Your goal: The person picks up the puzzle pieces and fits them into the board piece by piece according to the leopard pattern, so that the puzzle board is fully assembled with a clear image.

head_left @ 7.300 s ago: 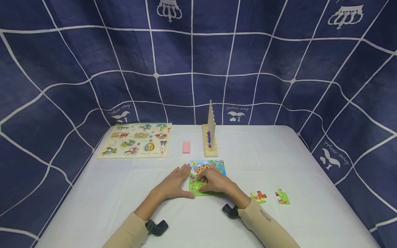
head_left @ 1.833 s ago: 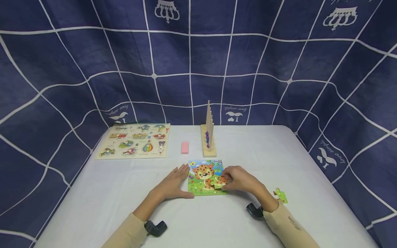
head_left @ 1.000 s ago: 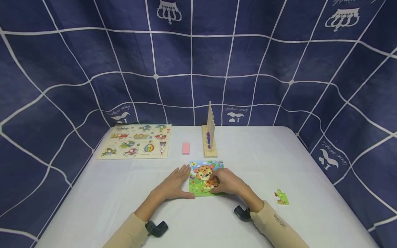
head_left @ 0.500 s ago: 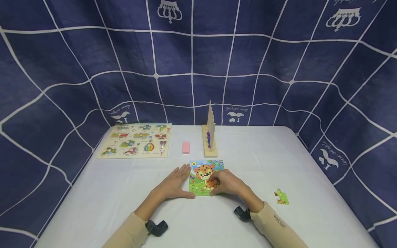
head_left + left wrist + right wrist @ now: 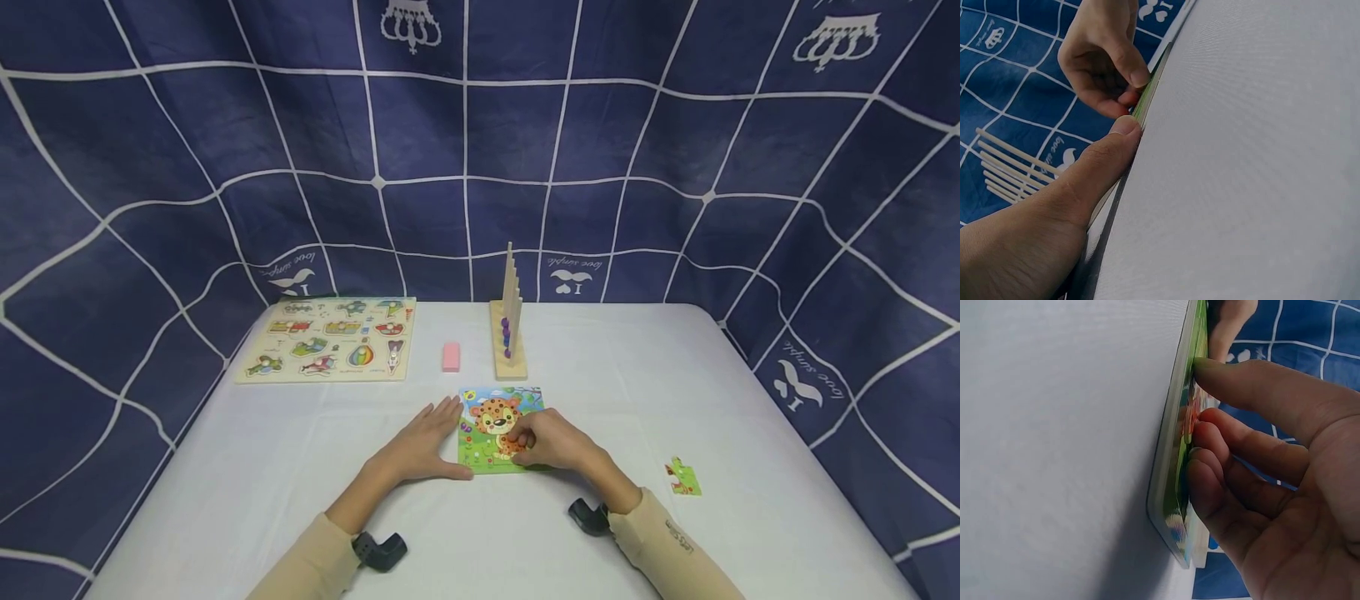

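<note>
A jigsaw puzzle board (image 5: 480,454) with a spotted leopard cub lies in front of me, green and blue. My left hand (image 5: 420,446) lies spread along its left side, straight fingertips at the upper edge and the thumb at the lower left corner; the left wrist view shows that thumb (image 5: 1088,178) against the board's edge. Over the lower right of the picture, my right hand (image 5: 555,442) pinches a puzzle piece (image 5: 1191,419) between thumb and fingers, down at the board's surface. The hand covers most of that piece. A loose puzzle piece (image 5: 683,477), green with red spots, lies to the right.
At the back left is a wooden peg puzzle board (image 5: 330,340) with vehicles. A pink block (image 5: 451,357) and a wooden stand (image 5: 510,372) with upright rods and purple-blue beads stand behind the leopard puzzle. A blue curtain (image 5: 585,142) hangs behind the white table (image 5: 480,542).
My right hand took the spotted piece from the table at right, carried it left onto the board and lowered it into the lower right area. My left hand has stayed put.
</note>
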`<state>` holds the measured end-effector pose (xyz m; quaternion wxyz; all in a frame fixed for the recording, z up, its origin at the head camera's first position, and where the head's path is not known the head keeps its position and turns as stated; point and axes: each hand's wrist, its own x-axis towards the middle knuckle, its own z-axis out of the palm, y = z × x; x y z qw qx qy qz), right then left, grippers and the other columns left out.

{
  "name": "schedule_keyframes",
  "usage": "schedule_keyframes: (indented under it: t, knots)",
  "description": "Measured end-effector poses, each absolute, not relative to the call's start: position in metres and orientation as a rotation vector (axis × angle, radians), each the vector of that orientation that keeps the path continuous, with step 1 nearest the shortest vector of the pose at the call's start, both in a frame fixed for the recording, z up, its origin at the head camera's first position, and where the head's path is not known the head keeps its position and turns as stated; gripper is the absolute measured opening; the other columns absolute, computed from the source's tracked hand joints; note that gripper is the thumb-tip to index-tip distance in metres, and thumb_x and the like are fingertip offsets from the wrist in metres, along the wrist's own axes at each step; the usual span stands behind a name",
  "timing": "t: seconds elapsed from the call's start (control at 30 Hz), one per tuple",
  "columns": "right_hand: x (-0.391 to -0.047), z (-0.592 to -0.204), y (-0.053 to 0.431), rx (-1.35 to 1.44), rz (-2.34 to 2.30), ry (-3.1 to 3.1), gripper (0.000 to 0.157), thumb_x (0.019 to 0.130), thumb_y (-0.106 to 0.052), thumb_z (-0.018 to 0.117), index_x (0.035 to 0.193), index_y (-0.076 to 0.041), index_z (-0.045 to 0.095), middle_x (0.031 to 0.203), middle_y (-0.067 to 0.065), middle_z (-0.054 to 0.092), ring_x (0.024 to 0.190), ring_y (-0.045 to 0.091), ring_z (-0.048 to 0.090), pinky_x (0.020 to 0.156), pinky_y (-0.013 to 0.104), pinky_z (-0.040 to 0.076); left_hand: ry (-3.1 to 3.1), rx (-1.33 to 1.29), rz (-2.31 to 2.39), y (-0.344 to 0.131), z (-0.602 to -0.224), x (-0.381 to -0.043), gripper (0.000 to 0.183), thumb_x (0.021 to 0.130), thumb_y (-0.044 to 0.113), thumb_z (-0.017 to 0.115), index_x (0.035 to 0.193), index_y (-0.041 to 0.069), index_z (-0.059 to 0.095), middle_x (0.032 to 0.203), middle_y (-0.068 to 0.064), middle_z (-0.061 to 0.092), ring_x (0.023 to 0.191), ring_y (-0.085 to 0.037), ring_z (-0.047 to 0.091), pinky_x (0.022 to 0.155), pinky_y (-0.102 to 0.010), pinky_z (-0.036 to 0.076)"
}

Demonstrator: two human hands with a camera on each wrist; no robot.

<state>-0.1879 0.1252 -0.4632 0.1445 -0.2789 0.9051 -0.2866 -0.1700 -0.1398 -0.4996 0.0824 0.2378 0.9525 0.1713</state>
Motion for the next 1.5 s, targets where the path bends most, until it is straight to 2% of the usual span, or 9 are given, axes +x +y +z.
schedule_keyframes:
  t: [0.63, 1.2, 1.5]
  knots:
    - [-0.19, -0.463, 0.127, -0.761, -0.865, 2.581, 0.023, 0.074, -0.018, 0.085, 0.093, -0.012, 0.074, 0.076, -0.007, 0.063, 0.071, 0.008, 0.055, 0.059, 0.019, 0.048, 2.828, 0.732, 0.541, -0.139, -0.495, -0.17, 0.12, 0.069, 0.08, 0.063, 0.154, 0.005, 0.024, 0.164, -0.009, 0.017, 0.153, -0.025, 0.016, 0.126, -0.045, 0.015]
    - [-0.191, -0.456, 0.134, -0.827, -0.842, 2.56, 0.036, 0.069, -0.02, 0.088, 0.1, -0.011, 0.072, 0.081, -0.005, 0.063, 0.074, 0.009, 0.054, 0.063, 0.018, 0.048, 2.826, 0.724, 0.536, -0.138, -0.494, -0.17, 0.12, 0.069, 0.081, 0.062, 0.154, 0.006, 0.024, 0.164, -0.008, 0.016, 0.153, -0.024, 0.015, 0.126, -0.045, 0.014]
    - [-0.186, -0.456, 0.159, -0.821, -0.836, 2.583, 0.045, 0.066, -0.021, 0.09, 0.104, -0.008, 0.07, 0.085, -0.003, 0.063, 0.075, 0.011, 0.053, 0.064, 0.018, 0.047, 2.826, 0.7, 0.541, -0.139, -0.493, -0.169, 0.121, 0.068, 0.081, 0.062, 0.154, 0.006, 0.024, 0.164, -0.008, 0.016, 0.153, -0.024, 0.015, 0.126, -0.045, 0.014]
